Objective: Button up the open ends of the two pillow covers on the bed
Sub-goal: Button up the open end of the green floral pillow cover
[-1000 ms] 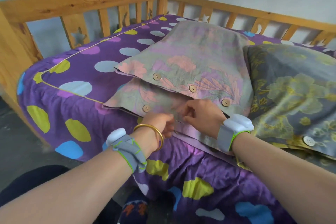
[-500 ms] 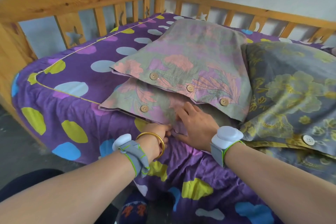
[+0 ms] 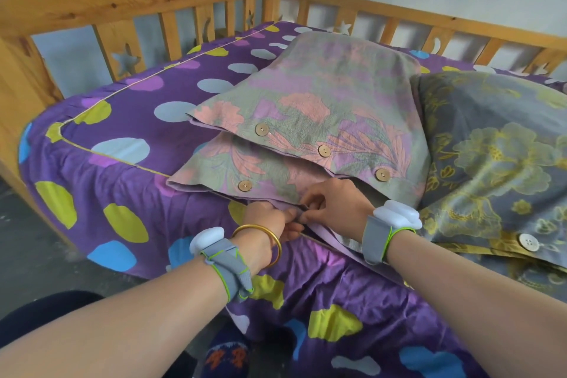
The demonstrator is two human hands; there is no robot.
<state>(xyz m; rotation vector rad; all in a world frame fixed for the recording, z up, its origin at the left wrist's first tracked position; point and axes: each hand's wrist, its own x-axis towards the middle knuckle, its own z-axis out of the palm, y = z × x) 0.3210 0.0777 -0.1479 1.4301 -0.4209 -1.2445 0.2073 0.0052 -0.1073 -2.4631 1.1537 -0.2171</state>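
Both hands meet at the open end of my pink cover (image 3: 322, 107) on the bed (image 3: 122, 193): left hand (image 3: 270, 221) and right hand (image 3: 334, 205) pinch its lower hem between fingers (image 3: 294, 218); grey cover (image 3: 497, 144) lies beside it.

My forearms are bare, no sleeves. Just behind my left hand (image 3: 267, 221) sits a thin gold bangle (image 3: 260, 239), then a grey fabric wrist strap (image 3: 228, 270) with lime-green cord and a rounded white pod. Behind my right hand (image 3: 334, 209), a matching grey band (image 3: 376, 239) carries its own white pod.
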